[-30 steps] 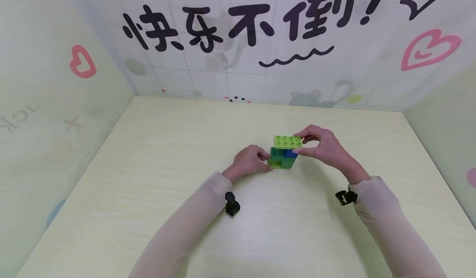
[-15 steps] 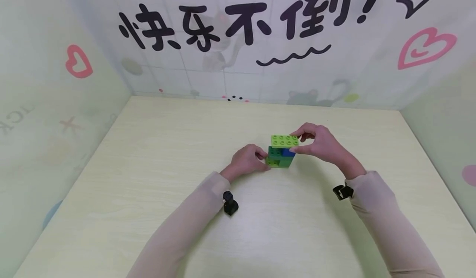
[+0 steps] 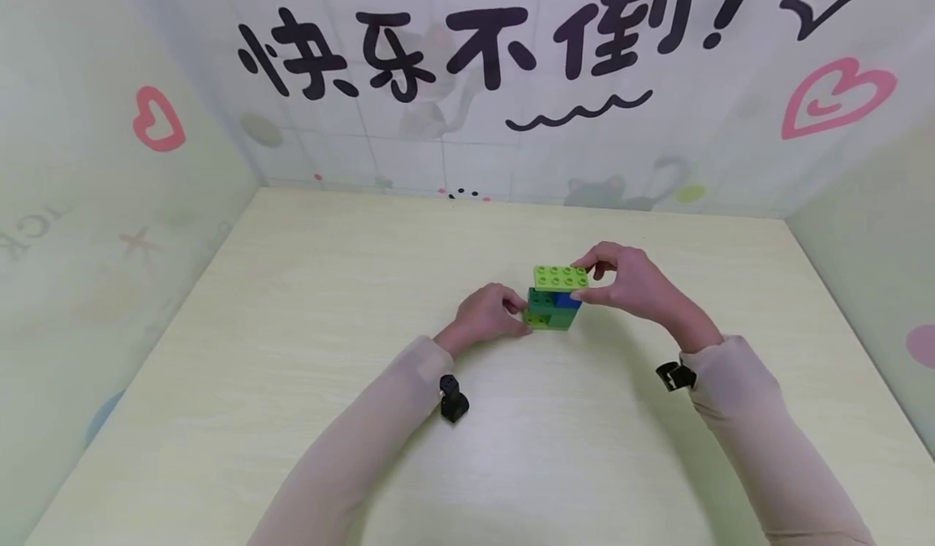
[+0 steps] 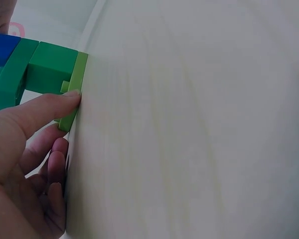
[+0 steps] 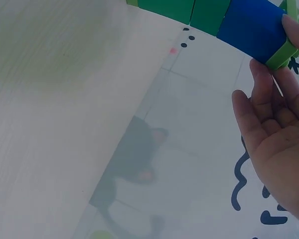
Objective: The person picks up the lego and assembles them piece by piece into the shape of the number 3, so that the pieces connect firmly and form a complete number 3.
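Note:
A small stack of toy building bricks stands on the table. Its base is a thin light green plate (image 4: 77, 74), under a green brick (image 4: 53, 64). Over that lie a flatter green brick (image 4: 19, 67) and a blue brick (image 5: 251, 30). On top, a studded light green plate (image 3: 559, 277) overhangs to the left. My left hand (image 3: 485, 316) holds the base plate at its left end, thumb and finger on its edges. With thumb and fingers my right hand (image 3: 634, 284) pinches the right end of the top plate. The plate appears to touch the blue brick beneath.
The pale wooden table (image 3: 329, 286) stretches around the stack. Behind it rises a back wall (image 3: 409, 161) printed with black characters. Side walls (image 3: 95, 230) with printed shapes border the table. A black wrist camera (image 3: 453, 400) sits on each sleeve.

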`<state>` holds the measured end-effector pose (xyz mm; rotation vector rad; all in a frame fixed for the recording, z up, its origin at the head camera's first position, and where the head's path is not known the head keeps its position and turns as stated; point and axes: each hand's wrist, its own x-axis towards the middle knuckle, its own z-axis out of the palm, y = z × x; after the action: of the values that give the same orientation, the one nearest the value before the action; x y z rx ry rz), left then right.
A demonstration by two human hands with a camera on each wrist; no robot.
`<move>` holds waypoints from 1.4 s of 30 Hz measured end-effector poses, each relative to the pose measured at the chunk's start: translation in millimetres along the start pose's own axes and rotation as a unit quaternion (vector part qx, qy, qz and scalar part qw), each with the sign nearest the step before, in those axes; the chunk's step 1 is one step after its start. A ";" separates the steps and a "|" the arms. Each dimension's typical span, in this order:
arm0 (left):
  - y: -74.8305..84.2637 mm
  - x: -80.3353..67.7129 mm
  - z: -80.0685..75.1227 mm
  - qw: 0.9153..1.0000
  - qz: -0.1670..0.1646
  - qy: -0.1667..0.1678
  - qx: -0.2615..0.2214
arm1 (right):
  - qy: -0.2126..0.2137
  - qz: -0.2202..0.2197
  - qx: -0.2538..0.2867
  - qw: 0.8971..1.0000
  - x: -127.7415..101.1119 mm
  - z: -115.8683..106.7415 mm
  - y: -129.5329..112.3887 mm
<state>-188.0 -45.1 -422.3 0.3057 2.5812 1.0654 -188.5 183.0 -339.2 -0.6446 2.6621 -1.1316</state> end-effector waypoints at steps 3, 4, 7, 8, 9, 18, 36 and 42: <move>0.9 0.5 0.7 1.000 -0.001 -0.005 0.001 | -0.011 0.004 0.006 1.000 -0.2 -1.9 2.2; 1.3 0.4 0.8 1.000 -0.001 -0.006 0.001 | -0.014 0.004 0.009 1.000 -0.3 -2.3 3.0; 1.9 0.7 0.7 1.000 0.002 -0.007 0.004 | -0.020 0.001 0.021 1.000 -0.6 -2.9 5.3; 1.8 1.0 0.8 1.000 0.004 -0.007 0.005 | -0.021 -0.001 0.023 1.000 -0.8 -2.9 5.7; 2.0 0.8 0.5 1.000 0.006 -0.006 0.008 | -0.021 -0.004 0.024 0.999 -0.9 -2.8 5.9; 3.5 -0.8 -0.7 1.000 0.008 -0.005 0.017 | -0.026 -0.024 0.029 0.999 -2.6 -2.6 7.2; -2.2 -9.0 -5.5 0.996 0.032 0.009 -0.088 | 0.001 -0.026 0.037 0.999 -19.0 0.7 27.7; -4.8 -14.2 -8.2 0.991 0.043 0.033 -0.122 | 0.012 0.008 0.035 0.999 -26.8 8.3 35.2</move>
<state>-178.3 -58.3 -417.2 0.3284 2.4782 1.4278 -173.2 211.6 -370.4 -0.6010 2.6287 -1.2301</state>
